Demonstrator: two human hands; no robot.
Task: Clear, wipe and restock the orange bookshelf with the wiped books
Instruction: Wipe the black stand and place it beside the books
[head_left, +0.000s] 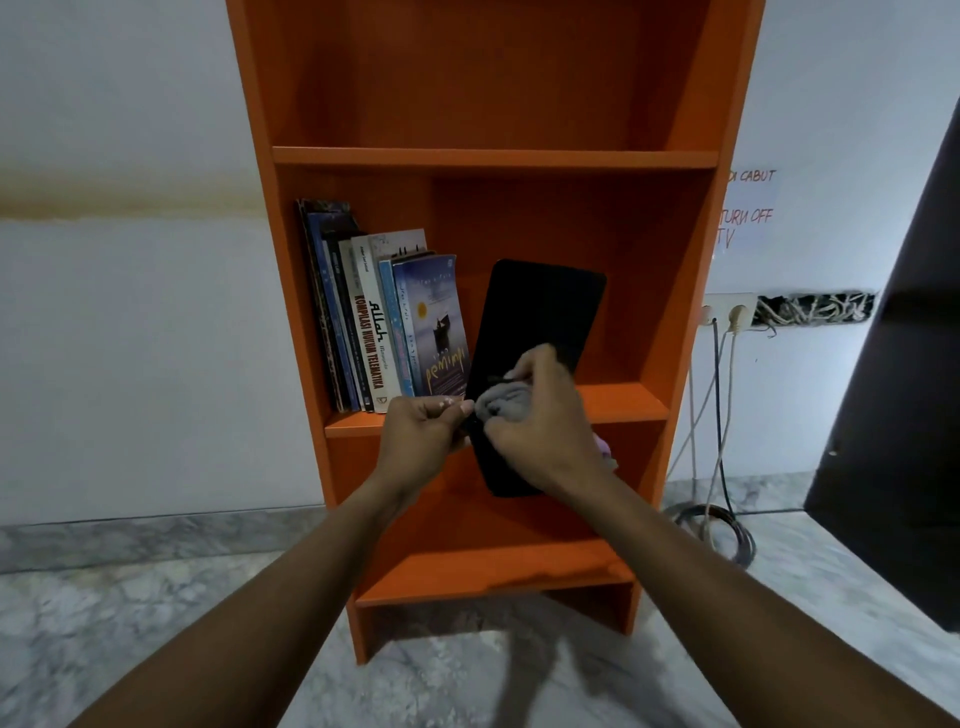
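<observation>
Both forearms reach toward the orange bookshelf (691, 260); left hand (423, 436) pinches a flat black book's (535, 317) edge, right hand (535, 415) presses a bunched grey cloth (501, 400) onto it, beside the upright books (379, 322).

Smooth orange laminate bookshelf (691, 249), marble floor (130, 613)

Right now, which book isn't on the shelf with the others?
The black book. The left hand holds its edge while the right hand rubs it with a grey cloth; the others stand together on the orange bookshelf.
</observation>
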